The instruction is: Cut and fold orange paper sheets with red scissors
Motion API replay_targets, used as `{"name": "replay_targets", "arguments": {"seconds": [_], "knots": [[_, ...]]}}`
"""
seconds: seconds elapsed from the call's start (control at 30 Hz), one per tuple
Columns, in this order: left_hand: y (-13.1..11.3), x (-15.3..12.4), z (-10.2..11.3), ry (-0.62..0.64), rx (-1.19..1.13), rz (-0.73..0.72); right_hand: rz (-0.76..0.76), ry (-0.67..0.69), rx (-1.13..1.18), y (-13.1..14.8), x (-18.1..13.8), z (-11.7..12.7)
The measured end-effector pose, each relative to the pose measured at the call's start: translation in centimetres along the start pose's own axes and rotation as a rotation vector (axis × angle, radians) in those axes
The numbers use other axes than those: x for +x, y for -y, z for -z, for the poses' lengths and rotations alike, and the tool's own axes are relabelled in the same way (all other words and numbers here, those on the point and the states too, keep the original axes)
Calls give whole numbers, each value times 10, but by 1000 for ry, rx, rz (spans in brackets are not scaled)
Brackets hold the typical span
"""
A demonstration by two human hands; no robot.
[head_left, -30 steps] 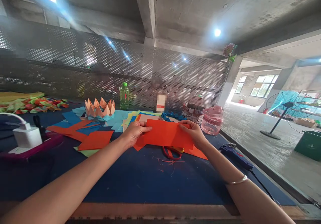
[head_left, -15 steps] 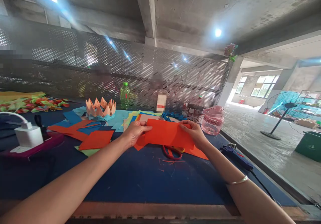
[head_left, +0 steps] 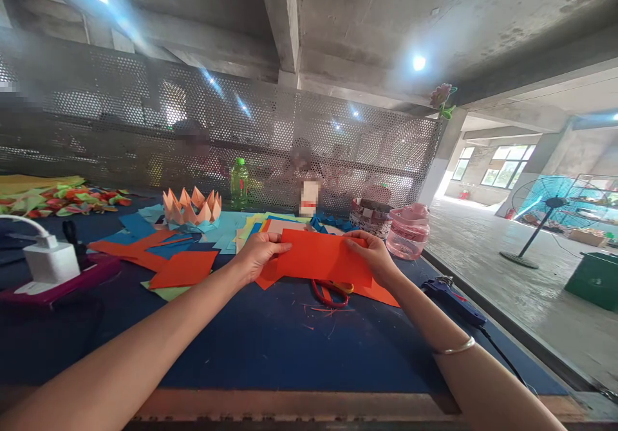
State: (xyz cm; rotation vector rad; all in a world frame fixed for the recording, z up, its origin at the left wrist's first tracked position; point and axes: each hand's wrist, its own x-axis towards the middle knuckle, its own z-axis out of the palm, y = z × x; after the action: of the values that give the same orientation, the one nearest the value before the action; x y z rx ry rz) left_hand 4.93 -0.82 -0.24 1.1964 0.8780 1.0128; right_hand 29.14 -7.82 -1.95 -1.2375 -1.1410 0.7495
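Note:
A rectangular sheet of orange paper (head_left: 324, 256) is held up above the table between both hands. My left hand (head_left: 258, 255) pinches its left edge, thumb in front. At the right edge my right hand (head_left: 371, 254) grips it the same way, thumb on the near face. Below the sheet lie scissors (head_left: 331, 294) with red handles, partly covered from view. More orange paper lies behind and under the held sheet. Thin orange paper scraps (head_left: 328, 309) are strewn on the dark blue table (head_left: 270, 354) near the scissors.
Orange folded paper points form a crown-like ring (head_left: 193, 207) at the back left. Nearby stand a green bottle (head_left: 239, 185) and a pink jug (head_left: 408, 233). A white charger (head_left: 51, 261) sits on a purple power strip at left; a blue corded tool (head_left: 454, 299) lies right.
The view has shifted very slightly. Both hands keep the orange paper in the same place, with no other visible change.

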Motion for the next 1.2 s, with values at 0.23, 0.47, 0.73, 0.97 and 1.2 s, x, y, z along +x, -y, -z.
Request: {"name": "replay_targets", "arguments": {"seconds": [0.23,0.47,0.73,0.97,1.2], "knots": [[0,1,1,2,34,-15,-9,0,14,1,-1,-2],[1,1,1,1,50,-34,-13,-2,3,4,-2,-2],[0,2,0,-31,62,-36,-7,-2,-18,9,-5,-4],[3,4,3,-37,62,-52,12,-17,-29,6,-1,-2],[5,6,5,-29,45,-37,39,-45,23,9,0,0]]}}
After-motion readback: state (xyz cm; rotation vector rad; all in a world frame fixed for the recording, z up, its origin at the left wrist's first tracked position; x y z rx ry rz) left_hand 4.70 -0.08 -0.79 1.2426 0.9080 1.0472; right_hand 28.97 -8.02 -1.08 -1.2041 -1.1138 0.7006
